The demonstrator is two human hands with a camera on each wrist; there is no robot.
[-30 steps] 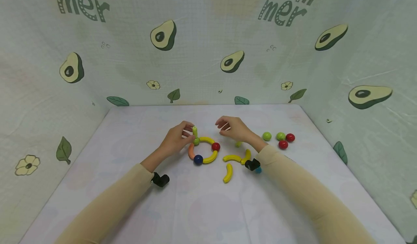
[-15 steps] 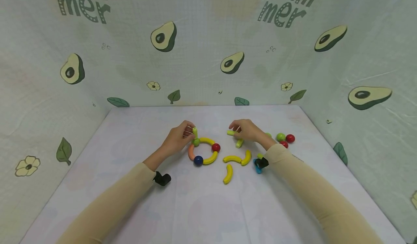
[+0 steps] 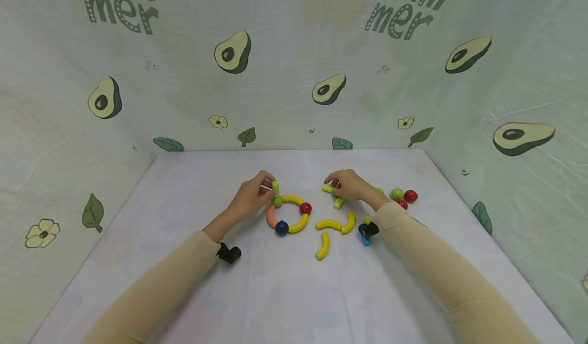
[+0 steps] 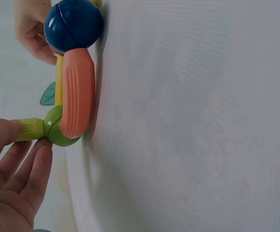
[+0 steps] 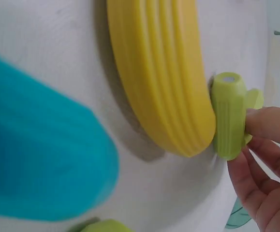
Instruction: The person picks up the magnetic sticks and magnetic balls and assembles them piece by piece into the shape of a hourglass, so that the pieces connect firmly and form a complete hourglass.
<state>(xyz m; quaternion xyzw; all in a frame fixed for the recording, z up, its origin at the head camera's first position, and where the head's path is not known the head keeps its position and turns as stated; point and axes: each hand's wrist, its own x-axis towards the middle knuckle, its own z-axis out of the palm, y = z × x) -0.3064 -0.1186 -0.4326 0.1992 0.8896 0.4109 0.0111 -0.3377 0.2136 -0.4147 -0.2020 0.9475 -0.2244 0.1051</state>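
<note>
A ring lies on the table: a green ball (image 3: pixel 277 201), a red ball (image 3: pixel 305 208) and a dark blue ball (image 3: pixel 282 227), joined by an orange curved rod (image 4: pixel 78 92) and two yellow curved rods, one at the front (image 3: pixel 298 223). From the green ball a short light-green rod (image 4: pixel 31 129) stands upright; my left hand (image 3: pixel 248 196) pinches it between thumb and fingers. To the right of the ring, my right hand (image 3: pixel 351 185) pinches a second light-green rod (image 3: pixel 327 188). Another light-green rod (image 5: pixel 229 116) lies right beside those fingers.
Several loose yellow curved rods (image 3: pixel 323 246) lie front right of the ring. A blue piece (image 3: pixel 365 239) is partly hidden under the right wrist camera. Green (image 3: pixel 397 194) and red balls (image 3: pixel 411 196) sit farther right. A patterned cloth wall (image 3: pixel 285 109) encloses the table's back and sides.
My right hand has moved right, away from the ring, and taken hold of a light-green rod. The left hand keeps its pinch on the upright rod.
</note>
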